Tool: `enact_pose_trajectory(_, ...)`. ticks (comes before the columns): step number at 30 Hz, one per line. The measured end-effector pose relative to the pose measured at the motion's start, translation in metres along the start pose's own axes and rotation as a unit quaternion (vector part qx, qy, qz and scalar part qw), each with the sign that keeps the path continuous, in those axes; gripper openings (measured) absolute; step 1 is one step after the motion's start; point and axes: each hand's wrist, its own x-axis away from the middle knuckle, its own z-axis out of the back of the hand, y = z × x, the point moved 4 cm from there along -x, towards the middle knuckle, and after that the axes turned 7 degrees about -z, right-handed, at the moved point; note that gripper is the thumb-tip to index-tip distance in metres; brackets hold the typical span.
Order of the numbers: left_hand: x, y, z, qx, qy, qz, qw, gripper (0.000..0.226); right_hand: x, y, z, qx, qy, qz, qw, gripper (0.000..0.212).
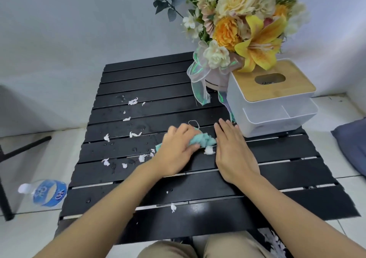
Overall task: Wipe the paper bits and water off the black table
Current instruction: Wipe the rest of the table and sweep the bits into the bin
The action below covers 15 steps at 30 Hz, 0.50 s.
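Khaki knees [172, 249] at the black desk [297, 170]: our left hand [176, 150] grips the teal cloth [206, 139] mid-desk, bunched lengthwise along a slat; right hand [231, 148] lies flat beside it; paper bits [135, 134] left.

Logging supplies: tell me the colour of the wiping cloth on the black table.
The cloth is pale teal, clearest in the head view.

Black slatted worktop [150, 79], carrying:
- white paper bits [132, 101], scattered over the left half, a few near the front edge
- water drops [134, 149], among them
- teal cloth [204, 139], bunched, centre
- flower arrangement [237, 30], far right corner
- white tissue box [277, 87], wooden lid, right edge, just beside the flowers
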Motion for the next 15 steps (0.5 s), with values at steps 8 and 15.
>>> enact_pose_trajectory(8, -0.008, -0.041, 0.057, -0.049, 0.083, 0.249, 0.964, 0.027, 0.065, 0.017, 0.051, -0.088, 0.017, 0.008, 0.996, 0.037)
enact_pose_trajectory(15, -0.021, 0.027, -0.012, 0.002, 0.079, 0.136, 0.988, 0.029, 0.081, 0.054, 0.039, 0.056, -0.008, -0.071, 0.996, 0.066)
